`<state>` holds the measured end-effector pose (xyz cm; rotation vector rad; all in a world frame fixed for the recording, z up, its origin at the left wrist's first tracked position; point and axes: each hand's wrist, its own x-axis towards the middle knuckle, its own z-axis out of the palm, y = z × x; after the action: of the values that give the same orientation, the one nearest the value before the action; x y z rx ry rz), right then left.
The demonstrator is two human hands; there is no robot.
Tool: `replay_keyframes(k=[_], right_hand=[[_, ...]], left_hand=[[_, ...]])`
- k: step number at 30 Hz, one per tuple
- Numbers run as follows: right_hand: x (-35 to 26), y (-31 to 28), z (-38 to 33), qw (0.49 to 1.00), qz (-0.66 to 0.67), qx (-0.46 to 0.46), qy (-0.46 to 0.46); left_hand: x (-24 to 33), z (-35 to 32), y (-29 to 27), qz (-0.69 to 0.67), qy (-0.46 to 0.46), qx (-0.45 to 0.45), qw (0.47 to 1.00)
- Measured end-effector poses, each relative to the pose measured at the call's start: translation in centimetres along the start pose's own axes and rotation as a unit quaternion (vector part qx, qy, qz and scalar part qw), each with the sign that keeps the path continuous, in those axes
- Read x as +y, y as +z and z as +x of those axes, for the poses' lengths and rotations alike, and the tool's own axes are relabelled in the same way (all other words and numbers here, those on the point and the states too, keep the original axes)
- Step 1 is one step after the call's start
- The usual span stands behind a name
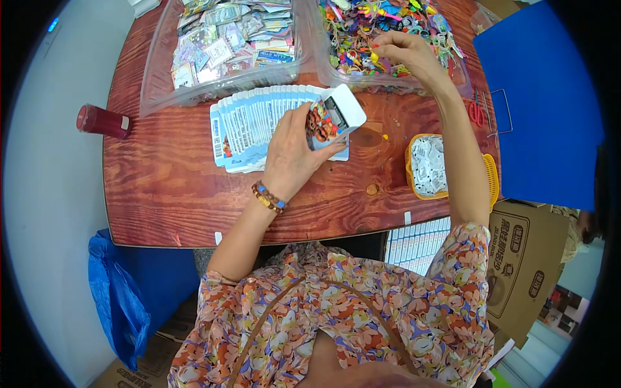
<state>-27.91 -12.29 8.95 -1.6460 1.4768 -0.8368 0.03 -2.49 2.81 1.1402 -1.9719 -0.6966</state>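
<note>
My left hand [290,150] is closed around a small printed cardboard box [321,123], tilted, with its white end flap [349,107] standing up. Under and beside that hand, a fanned row of flat light-blue printed cartons [249,126] overlaps across the table. Over the near part of a clear plastic bin [388,80] full of small colourful plastic toys [378,22], my right hand [414,57] has its fingers bent together in a pinch. What lies between those fingertips, if anything, is too small to make out.
A second clear bin [226,81] holds many small flat packets. On the right of the wooden table [291,220] are a yellow basket [411,174] of white packets and red-handled scissors [477,115]. A dark red cylinder [107,121] lies at the left edge. Cardboard boxes [527,258] stand right.
</note>
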Motion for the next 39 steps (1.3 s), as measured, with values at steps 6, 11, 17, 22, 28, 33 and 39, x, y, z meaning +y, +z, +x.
replay_keyframes(k=[6,11,17,22,28,33,39], right_hand=[[-3.8,5.6,-6.8,0.98,-0.052,-0.011,-0.19],[-3.0,4.5,-7.2,0.951,-0.175,0.024,-0.252],[0.6,-3.4,-2.3,0.913,-0.37,0.172,-0.019],[4.0,-3.9,0.6,0.795,-0.572,0.197,-0.048],[3.1,-7.1,-0.3,0.922,-0.343,0.177,-0.027],[-1.4,-6.4,-4.3,0.985,0.15,0.028,-0.079],[-6.0,0.1,-9.9,0.972,0.215,-0.093,0.008]], left_hand=[[0.5,0.6,1.1,0.03,0.037,0.033,0.998],[0.5,0.4,1.4,0.042,0.032,0.029,0.998],[0.3,-0.7,0.9,0.048,0.029,0.01,0.998],[0.5,-1.0,0.9,0.043,0.013,-0.004,0.999],[0.1,-1.3,0.3,0.043,-0.009,-0.008,0.999],[0.5,-1.2,1.1,0.023,0.024,0.014,0.999],[0.9,-2.4,1.3,0.035,0.018,0.003,0.999]])
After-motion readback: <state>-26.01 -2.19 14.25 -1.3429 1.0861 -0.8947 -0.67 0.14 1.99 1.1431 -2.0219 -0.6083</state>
